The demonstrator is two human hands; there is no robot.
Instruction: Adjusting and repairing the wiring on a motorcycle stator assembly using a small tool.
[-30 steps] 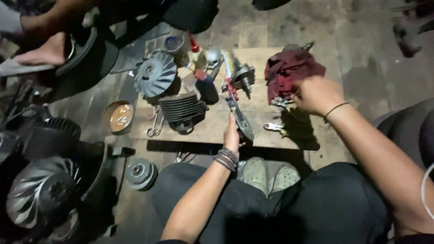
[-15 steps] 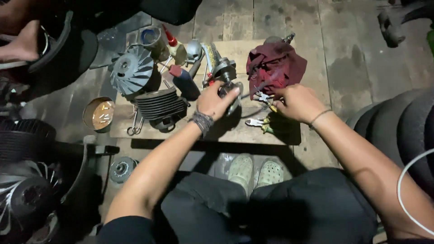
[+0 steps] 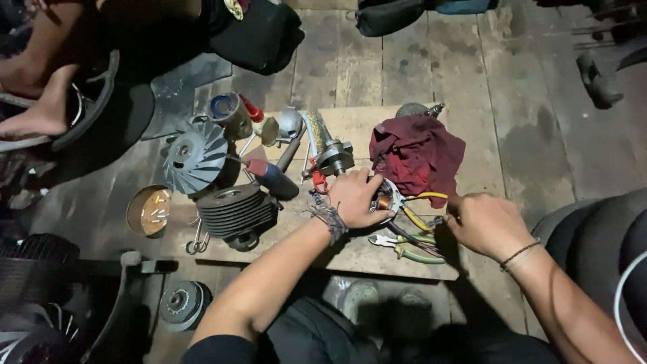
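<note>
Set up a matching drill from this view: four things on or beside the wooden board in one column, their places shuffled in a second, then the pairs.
1. dark red rag
2. finned cylinder
3. green-handled pliers
4. round tin

a. on the floor left of the board
b. board's near edge, between the hands
c. board's far right corner
d. under the fan wheel

1-c, 2-d, 3-b, 4-a

A board lay on the plank floor and served as the surface. The left hand rested on a round coil part at the board's centre; the right hand sat to its right, at the board's edge. Pliers lay between the hands, nearer the person. A rag lay behind the coil part. A finned cylinder stood left of the left hand, with a fan wheel behind it. A tin sat on the floor, left of the board.
</note>
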